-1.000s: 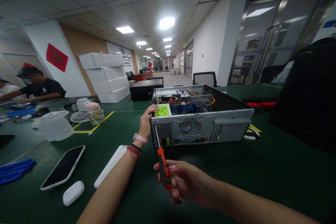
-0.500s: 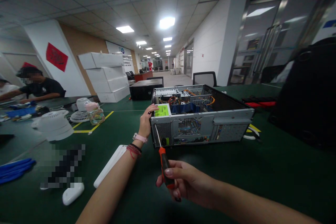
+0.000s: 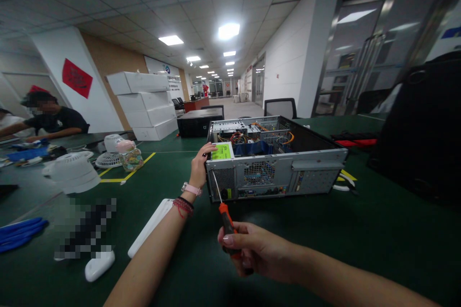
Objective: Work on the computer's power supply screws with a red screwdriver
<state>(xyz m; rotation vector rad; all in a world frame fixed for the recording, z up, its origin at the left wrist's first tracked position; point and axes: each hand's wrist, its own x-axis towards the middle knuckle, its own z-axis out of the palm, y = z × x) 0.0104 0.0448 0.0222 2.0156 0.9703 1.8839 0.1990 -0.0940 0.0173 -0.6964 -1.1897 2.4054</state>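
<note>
An uncovered computer case (image 3: pixel 317 183) lies on the green table with its rear panel facing me. My left hand (image 3: pixel 199 165) holds its left rear corner, palm at the side and fingertips on top of the power supply (image 3: pixel 222 151), which bears a yellow-green label. In my right hand (image 3: pixel 252 249) is a screwdriver (image 3: pixel 226 218) with an orange and black handle, my fingers closed round it. The shaft slants up and left to the upper left of the rear panel, beside the perforated grille. Whether a screw is at the tip is too small to tell.
Left of my arm lie a white oblong object (image 3: pixel 151 228), a white rounded case (image 3: pixel 100 265) and blue gloves (image 3: pixel 21 235). Beyond are a jar (image 3: pixel 130 158), small fans (image 3: pixel 110 159) and stacked white boxes (image 3: pixel 144 105). A black bag (image 3: pixel 414 144) stands right. A person (image 3: pixel 54 115) sits far left.
My right fingers have shifted round the screwdriver handle, and its lower end has swung slightly right. The tip stays by the same place on the rear panel. My left hand keeps its place.
</note>
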